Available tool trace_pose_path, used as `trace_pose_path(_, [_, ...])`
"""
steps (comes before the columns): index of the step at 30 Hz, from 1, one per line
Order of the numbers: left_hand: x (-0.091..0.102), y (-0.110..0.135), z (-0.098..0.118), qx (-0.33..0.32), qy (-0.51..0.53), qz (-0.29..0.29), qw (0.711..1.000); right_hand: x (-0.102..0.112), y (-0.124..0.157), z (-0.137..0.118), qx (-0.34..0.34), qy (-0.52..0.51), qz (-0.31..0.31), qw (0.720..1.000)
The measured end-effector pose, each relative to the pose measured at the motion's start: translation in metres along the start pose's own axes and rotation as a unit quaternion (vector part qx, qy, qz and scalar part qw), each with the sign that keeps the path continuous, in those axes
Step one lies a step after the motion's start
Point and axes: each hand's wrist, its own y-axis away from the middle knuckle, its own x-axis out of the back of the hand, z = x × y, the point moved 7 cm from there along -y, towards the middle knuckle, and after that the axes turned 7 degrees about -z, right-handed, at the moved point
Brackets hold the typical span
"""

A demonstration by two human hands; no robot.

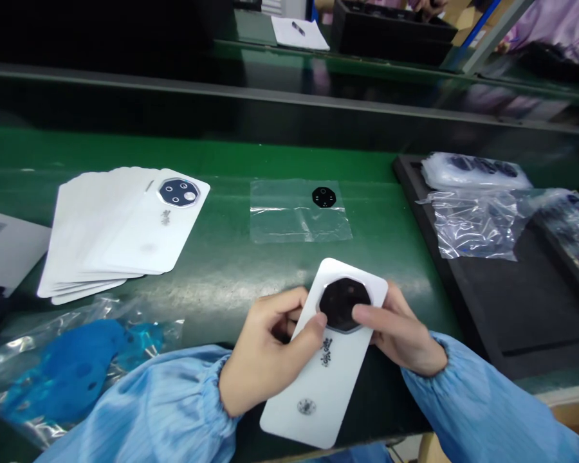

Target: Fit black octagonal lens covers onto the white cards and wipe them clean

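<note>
I hold a white phone back cover [325, 379] over the green bench, tilted toward the right. A black octagonal lens piece [343, 303] sits in its camera opening. My left hand [265, 350] grips the cover's left edge, its thumb pressing the lens piece's left rim. My right hand [400, 334] grips the right edge, its thumb on the lens piece's lower right rim. Both sleeves are light blue.
A fanned stack of white back covers [120, 231] lies at the left, its top one with a fitted camera ring. A clear film [299, 212] carries one black octagon [323, 197]. A black tray [511, 302] with plastic bags [473, 218] stands right. Blue pieces in a bag [72, 366] lie near left.
</note>
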Motion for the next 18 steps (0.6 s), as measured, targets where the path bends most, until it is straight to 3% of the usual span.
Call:
trace_pose_path(6, [-0.004,0.0,-0.003,-0.001,0.02,-0.022,1.0,-0.01,0.001,-0.013,0.104,0.111,-0.005,0.988])
trace_pose_path(18, [-0.004,-0.002,-0.011,0.027,0.048,-0.001,0.999,0.001,-0.002,0.001,0.068,0.097,0.0,0.993])
